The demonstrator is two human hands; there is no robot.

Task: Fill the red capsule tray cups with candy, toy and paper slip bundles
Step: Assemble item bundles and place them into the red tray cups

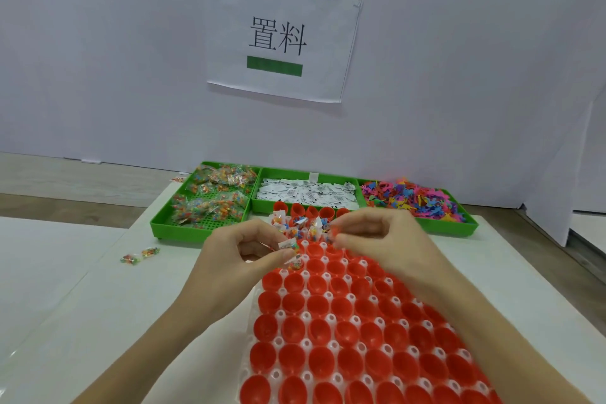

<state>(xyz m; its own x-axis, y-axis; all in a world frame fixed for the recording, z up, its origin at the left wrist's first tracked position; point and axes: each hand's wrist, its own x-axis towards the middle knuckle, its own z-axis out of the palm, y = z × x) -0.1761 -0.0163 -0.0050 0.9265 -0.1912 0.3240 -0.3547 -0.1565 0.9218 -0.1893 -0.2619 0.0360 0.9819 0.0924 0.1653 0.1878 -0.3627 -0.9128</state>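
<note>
Red capsule cups [319,331], rows of them seated in a white tray [306,343], lay nearest the camera and ran away toward the far end of the white table [137,298]. Near and middle rows stood empty. Farthest rows held bundles [303,229] of candy, toy and paper slip, standing up out of their cups.

Left hand [244,248]: fingers curled, thumb and forefinger pinching one small bundle [290,249] of white slip and coloured candy packet, held just above a cup at the tray's far-left part.

Right hand [377,234]: fingers curled, tips pinched together over the filled rows; something small and reddish showed at the fingertips, too small to identify.

Beyond the tray, three green bins stood side by side against the wall. Left bin [164,221]: clear packets of multicoloured candy. Middle bin [259,205]: white printed paper slips. Right bin [459,226]: flat toy shapes in pink, blue, orange and yellow.

Two loose candy packets [141,256] lay on the table left of the left hand, well apart from the tray.

On the wall above the bins hung a white paper sign [278,36] with two black characters and green strips.
</note>
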